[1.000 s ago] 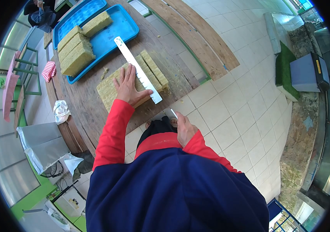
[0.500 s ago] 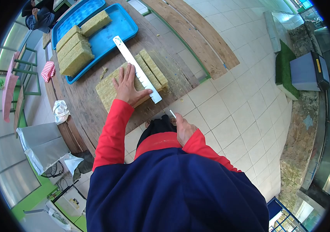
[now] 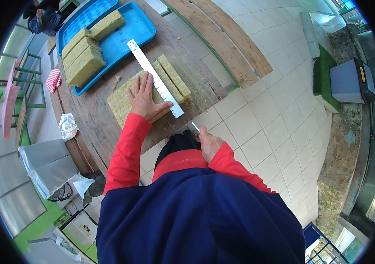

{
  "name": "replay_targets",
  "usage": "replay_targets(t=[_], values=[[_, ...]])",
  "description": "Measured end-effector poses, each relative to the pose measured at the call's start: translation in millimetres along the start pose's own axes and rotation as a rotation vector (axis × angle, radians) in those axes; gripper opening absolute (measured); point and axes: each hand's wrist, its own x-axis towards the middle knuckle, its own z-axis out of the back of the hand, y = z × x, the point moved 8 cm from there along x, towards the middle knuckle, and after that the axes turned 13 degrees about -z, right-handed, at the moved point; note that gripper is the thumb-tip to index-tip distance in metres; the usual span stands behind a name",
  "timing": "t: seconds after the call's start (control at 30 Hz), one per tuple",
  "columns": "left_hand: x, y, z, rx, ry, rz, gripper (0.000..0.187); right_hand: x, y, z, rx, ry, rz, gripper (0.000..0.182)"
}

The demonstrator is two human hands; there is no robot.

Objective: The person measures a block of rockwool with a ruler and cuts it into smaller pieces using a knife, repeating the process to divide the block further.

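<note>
My left hand (image 3: 145, 100) lies flat with its fingers spread over a yellowish fibrous slab (image 3: 119, 100). Its thumb and index-finger side press on a white notched ruler (image 3: 156, 80), which lies lengthwise across the slab. Right of the ruler are narrower strips (image 3: 173, 75) of the same material, with a thin gap between them. My right hand (image 3: 211, 145) is closed, held low in front of my body off the table edge. A slim pale blade-like tool (image 3: 195, 127) sticks out of its fingers; the rest of it is hidden in the grip.
On the wooden table (image 3: 95, 119), a blue tray (image 3: 126, 37) holds several fibrous blocks (image 3: 84, 64). A wooden bench (image 3: 227, 37) runs along the far right side. A white plastic bag (image 3: 68, 126) sits at the left. Another person (image 3: 45, 20) is at the upper left.
The right hand and its tool have shifted very slightly. My left hand and the ruler keep their place on the slab. The whole view has moved a little.
</note>
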Motion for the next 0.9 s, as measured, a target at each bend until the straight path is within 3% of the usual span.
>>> replay_targets(t=[0.27,0.5,0.6,0.9], values=[[0.1,2.0,-1.5,0.018,-0.012,-0.016,0.115,49.3,36.5,8.0,0.023,-0.052,0.064,0.011],[-0.3,0.3,-1.8,0.029,0.006,-0.008,0.117,-3.2,3.3,1.1,0.040,0.022,0.040,0.012],[-0.4,-1.0,-0.9,0.023,-0.002,-0.015,0.116,-13.8,-10.7,-2.4,0.006,0.066,-0.079,0.012],[0.8,-2.7,1.8,0.020,0.013,-0.001,0.116,52.9,21.8,-12.4,-0.004,-0.066,0.051,0.011]])
